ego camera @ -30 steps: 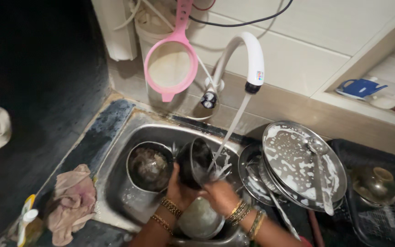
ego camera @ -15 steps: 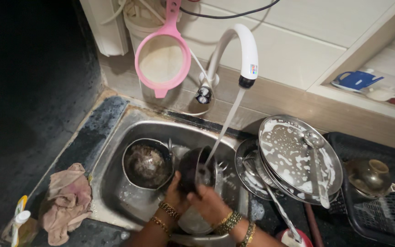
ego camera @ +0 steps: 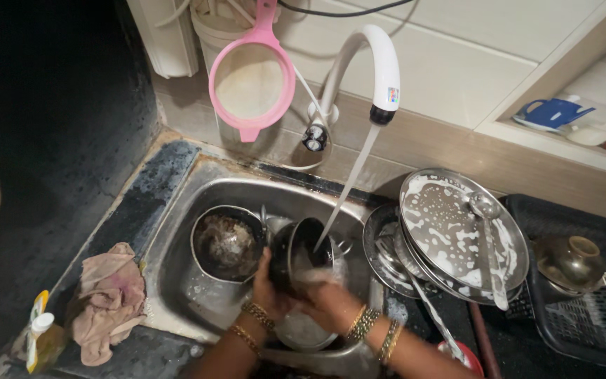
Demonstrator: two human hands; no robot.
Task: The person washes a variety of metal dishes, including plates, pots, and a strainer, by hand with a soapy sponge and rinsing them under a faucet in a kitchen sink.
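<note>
The left hand (ego camera: 269, 284) grips a dark steel cup (ego camera: 301, 253) under the faucet (ego camera: 366, 70) stream while the right hand (ego camera: 327, 298) rubs its inside. Left of them a dirty bowl (ego camera: 227, 242) waits; right, soapy plates (ego camera: 461, 235) remain unrinsed.

Colour-wise it's a mixed bag. Upper middle of the frame hangs a pink strainer (ego camera: 251, 77) with a pale mesh, next to a white tap (ego camera: 369, 67) wearing a tiny multicoloured sticker. The sink (ego camera: 177, 231) is dull silver steel, and the cup (ego camera: 296, 256) at centre looks dark, nearly black. At right, a silver plate (ego camera: 457, 231) is speckled all over with white foam. Lower left has a faded pink-beige rag (ego camera: 110, 302) and a yellow bottle (ego camera: 42, 340) with a white cap. Upper right: a blue jug (ego camera: 552, 112). The counter (ego camera: 43, 175) is blackish, and gold bangles (ego camera: 369, 326) show at the bottom.
</note>
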